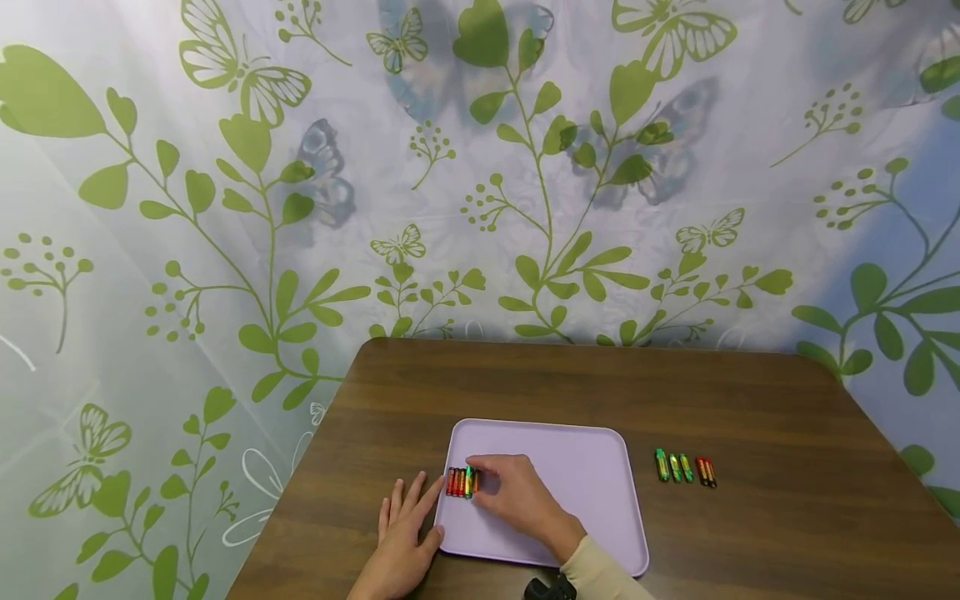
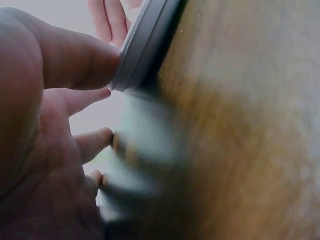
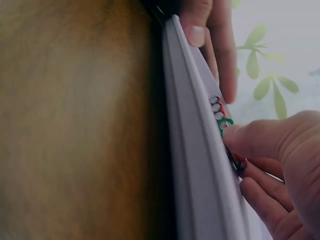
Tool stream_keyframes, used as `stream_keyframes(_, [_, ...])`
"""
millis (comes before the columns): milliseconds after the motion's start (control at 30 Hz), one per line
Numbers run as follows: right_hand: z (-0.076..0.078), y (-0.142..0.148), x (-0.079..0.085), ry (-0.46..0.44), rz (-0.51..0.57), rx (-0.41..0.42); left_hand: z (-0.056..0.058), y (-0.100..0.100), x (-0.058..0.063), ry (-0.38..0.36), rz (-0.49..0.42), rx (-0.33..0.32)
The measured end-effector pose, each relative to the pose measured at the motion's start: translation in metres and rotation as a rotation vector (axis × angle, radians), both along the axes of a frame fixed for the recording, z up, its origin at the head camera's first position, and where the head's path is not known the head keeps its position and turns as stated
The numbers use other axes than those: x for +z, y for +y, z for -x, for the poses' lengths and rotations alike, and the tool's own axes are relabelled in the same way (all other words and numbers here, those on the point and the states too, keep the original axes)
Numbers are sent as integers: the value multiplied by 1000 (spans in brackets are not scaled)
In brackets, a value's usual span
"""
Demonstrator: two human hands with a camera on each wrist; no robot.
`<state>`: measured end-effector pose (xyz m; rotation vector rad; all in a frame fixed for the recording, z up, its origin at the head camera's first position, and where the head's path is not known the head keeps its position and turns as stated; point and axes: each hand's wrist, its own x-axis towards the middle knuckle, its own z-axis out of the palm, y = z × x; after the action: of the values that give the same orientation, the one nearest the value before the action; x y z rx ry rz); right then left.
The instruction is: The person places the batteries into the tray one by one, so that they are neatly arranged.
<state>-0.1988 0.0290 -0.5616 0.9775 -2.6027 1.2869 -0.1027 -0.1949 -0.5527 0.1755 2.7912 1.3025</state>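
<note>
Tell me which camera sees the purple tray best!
The head view: it looks down on the purple tray and shows all four corners. The left wrist view catches just a bit of its edge; the right wrist view, mostly one outer side.

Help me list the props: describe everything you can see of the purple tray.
The tray is pale purple and rectangular, with rounded corners and a low raised rim; its smooth surface looks like plastic. It lies face up on the wood-look table. The left hand touches its rim with the thumb. Small red batteries lie in a row near its left edge, where the right hand pinches a green battery.
</note>
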Motion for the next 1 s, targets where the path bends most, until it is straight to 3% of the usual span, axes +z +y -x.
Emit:
stream_keyframes(233, [-2,-4,2,66,-74,-27,0,1,-1,43,-31,8])
stream_keyframes(400, [-1,10,7,49,-47,-32,0,2,1,2,-18,2])
stream_keyframes(700, [3,70,20,-124,15,-72,-1,3,4,-31,-18,7])
stream_keyframes(1000, [6,133,29,-137,3,-69,2,3,0,-27,-27,1])
